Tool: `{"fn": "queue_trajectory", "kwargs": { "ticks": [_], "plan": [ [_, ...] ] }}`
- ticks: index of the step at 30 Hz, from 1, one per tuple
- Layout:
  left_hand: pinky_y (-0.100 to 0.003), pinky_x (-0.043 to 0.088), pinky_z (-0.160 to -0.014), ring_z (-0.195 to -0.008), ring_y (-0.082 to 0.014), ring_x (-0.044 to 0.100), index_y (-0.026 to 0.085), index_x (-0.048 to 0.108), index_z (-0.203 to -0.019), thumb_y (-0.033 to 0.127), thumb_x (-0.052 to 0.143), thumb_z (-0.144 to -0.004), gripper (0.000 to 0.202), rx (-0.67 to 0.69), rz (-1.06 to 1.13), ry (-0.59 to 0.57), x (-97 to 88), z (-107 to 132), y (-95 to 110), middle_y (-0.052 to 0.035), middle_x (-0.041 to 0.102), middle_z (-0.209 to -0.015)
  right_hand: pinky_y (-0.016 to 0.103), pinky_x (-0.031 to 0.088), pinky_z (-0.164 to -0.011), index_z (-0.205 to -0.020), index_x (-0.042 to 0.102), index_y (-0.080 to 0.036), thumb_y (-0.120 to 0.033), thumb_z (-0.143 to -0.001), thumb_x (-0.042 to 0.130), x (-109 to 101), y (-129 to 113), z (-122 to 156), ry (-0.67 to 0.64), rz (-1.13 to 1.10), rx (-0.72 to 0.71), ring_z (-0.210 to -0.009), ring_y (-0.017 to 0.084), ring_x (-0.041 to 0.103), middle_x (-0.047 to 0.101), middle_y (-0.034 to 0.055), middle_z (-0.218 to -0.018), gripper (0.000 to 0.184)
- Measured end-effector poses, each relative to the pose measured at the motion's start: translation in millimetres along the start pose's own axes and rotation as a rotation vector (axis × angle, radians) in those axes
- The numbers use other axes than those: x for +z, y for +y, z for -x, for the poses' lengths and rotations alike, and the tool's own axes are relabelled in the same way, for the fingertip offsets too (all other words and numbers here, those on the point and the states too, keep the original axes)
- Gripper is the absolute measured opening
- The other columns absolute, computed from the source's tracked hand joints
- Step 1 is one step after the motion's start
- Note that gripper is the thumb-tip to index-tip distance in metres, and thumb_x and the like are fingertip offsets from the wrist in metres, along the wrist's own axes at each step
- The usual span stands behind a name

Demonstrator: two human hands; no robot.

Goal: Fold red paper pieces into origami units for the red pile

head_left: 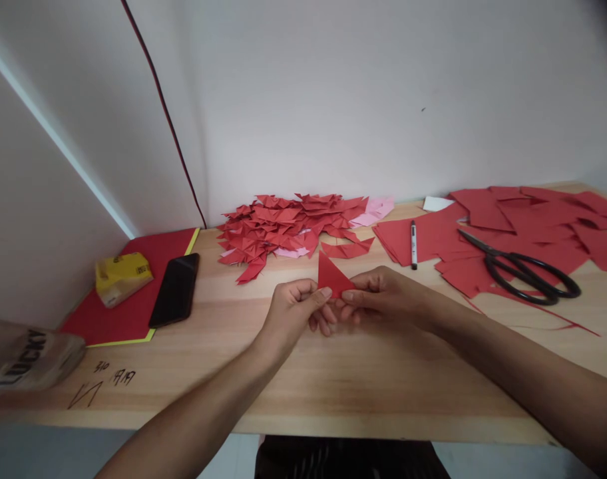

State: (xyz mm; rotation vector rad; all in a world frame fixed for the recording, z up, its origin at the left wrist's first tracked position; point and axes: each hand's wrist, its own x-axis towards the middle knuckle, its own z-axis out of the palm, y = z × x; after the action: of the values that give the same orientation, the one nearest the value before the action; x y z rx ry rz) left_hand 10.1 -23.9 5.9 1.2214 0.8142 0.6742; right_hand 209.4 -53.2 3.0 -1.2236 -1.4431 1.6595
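Note:
A small red paper triangle is held just above the wooden table, its tip pointing up. My left hand pinches its lower left edge with thumb and fingers closed. My right hand pinches the lower right edge, fingers curled. Both hands meet at the middle of the table. Behind them lies a heap of folded red paper pieces.
Flat red paper sheets spread at the right with black scissors on them and a marker pen beside. A black phone and a yellow packet lie on a red folder at left. A wrapped pack sits at far left.

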Motion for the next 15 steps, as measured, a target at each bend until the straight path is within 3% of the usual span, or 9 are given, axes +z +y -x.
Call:
{"fn": "queue_trajectory", "kwargs": {
  "ticks": [6,15],
  "plan": [
    [-0.018,0.033,-0.041,-0.039,-0.0081,0.055,0.013,0.054,-0.063,0.038,0.069,-0.079,0.033,-0.031,0.049,0.016,-0.5,-1.5,-3.0,-0.0024,0.066,-0.056,0.025,0.050,-0.064,-0.078,0.070,-0.014,-0.053,-0.077,0.071,-6.4,-2.1,3.4,0.001,0.009,0.090,-0.065,0.014,0.068,0.076,0.0067,-0.078,0.039],
    [-0.017,0.030,-0.042,-0.041,-0.0070,0.056,0.012,0.055,-0.063,0.039,0.069,-0.081,0.034,0.032,-0.017,0.053,1.9,0.6,0.6,-0.0022,0.065,-0.057,0.022,0.043,-0.054,-0.075,0.073,-0.015,-0.051,-0.079,0.070,-18.6,-5.7,5.0,-0.031,0.122,0.087,-0.066,0.013,0.068,0.077,0.0076,-0.080,0.037]
  ]
}}
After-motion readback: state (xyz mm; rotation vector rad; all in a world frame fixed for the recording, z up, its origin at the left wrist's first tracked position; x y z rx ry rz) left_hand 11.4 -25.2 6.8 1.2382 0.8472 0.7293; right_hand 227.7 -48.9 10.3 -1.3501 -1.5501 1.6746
